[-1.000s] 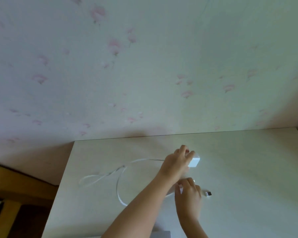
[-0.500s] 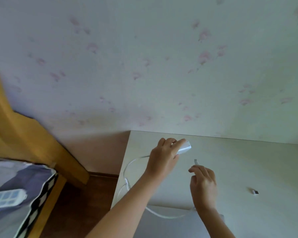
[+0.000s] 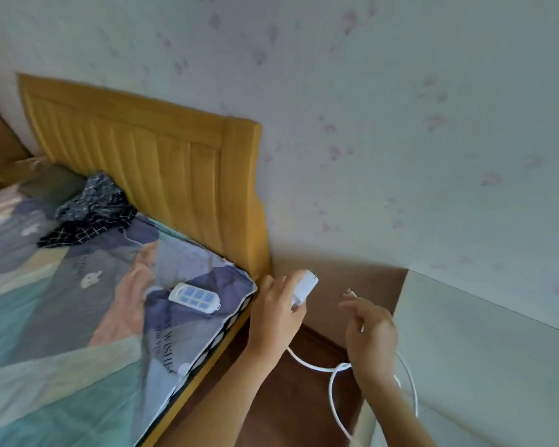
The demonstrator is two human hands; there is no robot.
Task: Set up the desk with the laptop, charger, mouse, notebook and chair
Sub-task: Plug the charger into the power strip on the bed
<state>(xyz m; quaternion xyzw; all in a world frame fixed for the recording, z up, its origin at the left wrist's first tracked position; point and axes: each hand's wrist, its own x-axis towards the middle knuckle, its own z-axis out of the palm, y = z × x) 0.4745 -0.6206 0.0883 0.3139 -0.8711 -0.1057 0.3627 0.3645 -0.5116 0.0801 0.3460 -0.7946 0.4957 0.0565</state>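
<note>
My left hand (image 3: pixel 276 312) grips the white charger brick (image 3: pixel 305 285), its metal prongs pointing up and right, held in the air over the gap between bed and desk. My right hand (image 3: pixel 370 333) pinches the charger's white cable (image 3: pixel 333 382) near its small plug end (image 3: pixel 350 291), which sticks up above my fingers. The cable loops down below both hands over the floor and across the desk's left edge. The white desk (image 3: pixel 484 359) fills the lower right. Laptop, mouse, notebook and chair are out of view.
A white power strip (image 3: pixel 195 297) with blue sockets lies on the bed's patterned cover (image 3: pixel 62 317), left of my left hand. A yellow wooden headboard (image 3: pixel 155 175) stands against the floral wall. Dark checked cloth (image 3: pixel 91 211) lies near it. Brown floor (image 3: pixel 291 398) separates bed and desk.
My view swung left from the desk to the bed. Both hands lifted the charger brick and cable end off the desk and carried them left, past the desk's edge.
</note>
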